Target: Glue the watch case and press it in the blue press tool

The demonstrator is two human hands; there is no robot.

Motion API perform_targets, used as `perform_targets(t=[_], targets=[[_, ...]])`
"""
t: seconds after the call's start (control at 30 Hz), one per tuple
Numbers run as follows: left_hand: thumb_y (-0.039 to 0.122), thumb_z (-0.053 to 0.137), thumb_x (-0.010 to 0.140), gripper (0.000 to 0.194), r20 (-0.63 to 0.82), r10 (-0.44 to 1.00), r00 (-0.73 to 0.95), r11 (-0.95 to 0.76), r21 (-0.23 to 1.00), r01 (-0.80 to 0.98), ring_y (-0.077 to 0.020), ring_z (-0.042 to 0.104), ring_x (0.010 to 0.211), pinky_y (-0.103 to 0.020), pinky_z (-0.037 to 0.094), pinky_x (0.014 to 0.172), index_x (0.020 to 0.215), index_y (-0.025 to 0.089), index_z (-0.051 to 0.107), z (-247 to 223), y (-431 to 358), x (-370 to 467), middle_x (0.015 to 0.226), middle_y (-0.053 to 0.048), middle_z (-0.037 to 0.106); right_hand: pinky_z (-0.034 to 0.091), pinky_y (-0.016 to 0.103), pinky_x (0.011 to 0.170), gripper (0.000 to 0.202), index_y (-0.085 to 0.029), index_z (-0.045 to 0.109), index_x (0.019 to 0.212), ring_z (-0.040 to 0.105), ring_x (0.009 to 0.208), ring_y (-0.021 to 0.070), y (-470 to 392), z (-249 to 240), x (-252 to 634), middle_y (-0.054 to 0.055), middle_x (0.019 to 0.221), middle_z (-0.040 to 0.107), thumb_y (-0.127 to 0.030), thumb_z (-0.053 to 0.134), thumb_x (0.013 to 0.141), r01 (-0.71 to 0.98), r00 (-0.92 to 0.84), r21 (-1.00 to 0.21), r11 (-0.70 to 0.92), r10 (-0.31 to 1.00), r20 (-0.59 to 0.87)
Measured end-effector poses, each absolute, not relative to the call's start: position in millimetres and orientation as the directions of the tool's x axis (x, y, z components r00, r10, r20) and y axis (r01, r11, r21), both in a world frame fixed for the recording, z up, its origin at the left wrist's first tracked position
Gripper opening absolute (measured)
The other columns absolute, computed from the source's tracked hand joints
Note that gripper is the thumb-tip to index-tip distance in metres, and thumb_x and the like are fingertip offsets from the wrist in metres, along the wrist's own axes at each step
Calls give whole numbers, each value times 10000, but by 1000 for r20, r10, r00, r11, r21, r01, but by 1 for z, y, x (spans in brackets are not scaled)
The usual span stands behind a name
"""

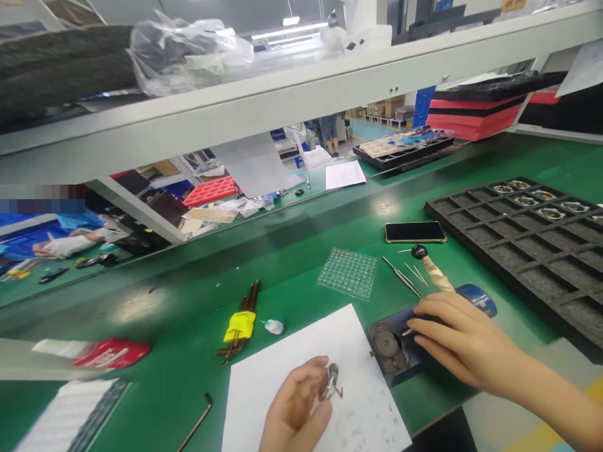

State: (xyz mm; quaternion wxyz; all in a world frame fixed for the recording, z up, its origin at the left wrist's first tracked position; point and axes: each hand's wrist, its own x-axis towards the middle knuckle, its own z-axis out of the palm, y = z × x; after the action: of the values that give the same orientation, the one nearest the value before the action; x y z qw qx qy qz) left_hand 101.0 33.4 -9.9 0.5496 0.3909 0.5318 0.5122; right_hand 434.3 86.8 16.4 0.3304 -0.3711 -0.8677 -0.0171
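Note:
My left hand (296, 408) is closed on a small shiny metal part (331, 381) with a thin prong. It holds the part between thumb and fingers above a white sheet of paper (268, 383) that carries dark smudges. To the right, my right hand (455, 336) bends its fingers over a dark blue fixture (400, 370) with a round grey disc (387, 343) on it. A tiny bright metal tip shows by the fingertips; what they pinch is too small to name. A blue cylinder (478, 300) lies just behind this hand.
Around the paper lie hex keys in a yellow holder (239, 326), a small white bottle (273, 326), tweezers (402, 277), a clear dotted sheet (348, 274), a phone (415, 231) and a loose hex key (195, 424). A black foam tray (518, 242) with several metal parts stands right.

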Motion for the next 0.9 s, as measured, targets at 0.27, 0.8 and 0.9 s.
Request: perform_targets(t=[0.27,0.8,0.9], targets=[[161,790,923,132,346,898,272,-424,845,324,-242,793,1101,-295,641,1008,1038,223,778,9,72,144,1210,-118,806,550,416,941,189,-187,697,1178,677,1023,245,79,23,456,97,1125,708,-71,619,1051,704,-265,-297,645,627,733],[154,752,969,107,517,754,404,-657,607,448,-223,804,1115,-267,663,991,1062,198,723,5,92,160,1205,-125,768,556,417,891,227,-156,701,1152,692,968,239,95,22,473,92,1070,714,5,640,1005,659,-153,-406,633,642,751],[160,755,969,135,495,762,417,-646,617,450,-216,802,1107,-262,662,990,1095,193,722,4,92,162,1246,-140,762,560,405,896,194,-185,712,1133,692,975,231,108,30,473,82,1078,717,-38,643,1026,665,-113,-443,601,668,736]])
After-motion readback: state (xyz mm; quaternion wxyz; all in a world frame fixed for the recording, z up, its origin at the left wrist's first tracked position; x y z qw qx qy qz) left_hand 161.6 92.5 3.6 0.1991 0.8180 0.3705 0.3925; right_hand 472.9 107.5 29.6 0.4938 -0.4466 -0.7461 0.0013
